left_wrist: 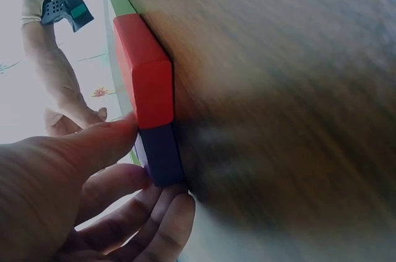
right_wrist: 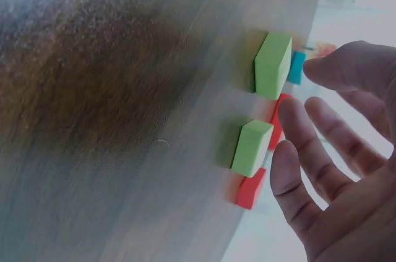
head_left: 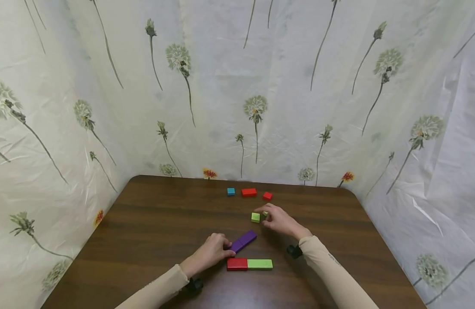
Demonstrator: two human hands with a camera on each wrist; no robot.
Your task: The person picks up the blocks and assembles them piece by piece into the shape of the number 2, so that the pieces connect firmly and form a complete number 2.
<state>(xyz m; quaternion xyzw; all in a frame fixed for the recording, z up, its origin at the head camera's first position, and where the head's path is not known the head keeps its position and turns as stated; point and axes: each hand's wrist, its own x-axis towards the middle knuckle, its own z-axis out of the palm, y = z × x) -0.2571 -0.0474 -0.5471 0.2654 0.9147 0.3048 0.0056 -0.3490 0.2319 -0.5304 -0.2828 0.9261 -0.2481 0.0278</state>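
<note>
At the back and sides, a huge white cloth (head_left: pixel 218 77) with fluffy flowers on long stems. In front of it, a big brown tabletop (head_left: pixel 175 210), shiny near the bottom. Coming in from below, two pale tan sleeves (head_left: pixel 334 266).

Out of one, the left hand (head_left: pixel 211 252), with thumb and fingers bent and pinching the near end of a purple bar (head_left: pixel 243 241). Out of the other, the right hand (head_left: pixel 280 221), spread out, fingers a bit bent and apart, close to a square green block (head_left: pixel 255 217).

Purple bar flat on the tabletop, lying aslant, far end to the right, with a thin line across its middle. Just nearer, a long green block (head_left: pixel 260 264) and a fat red block (head_left: pixel 237 264), touching end to end, red on the left. Purple bar and fat red block very close; cannot tell if touching.

Near the back edge, a long red block (head_left: pixel 249 192), between a small blue block (head_left: pixel 231 192) on the left and a little red block (head_left: pixel 267 196) on the right, all apart. Last, a little green block (right_wrist: pixel 252 148), just beside the square green block, partly hidden behind the right hand from above.
</note>
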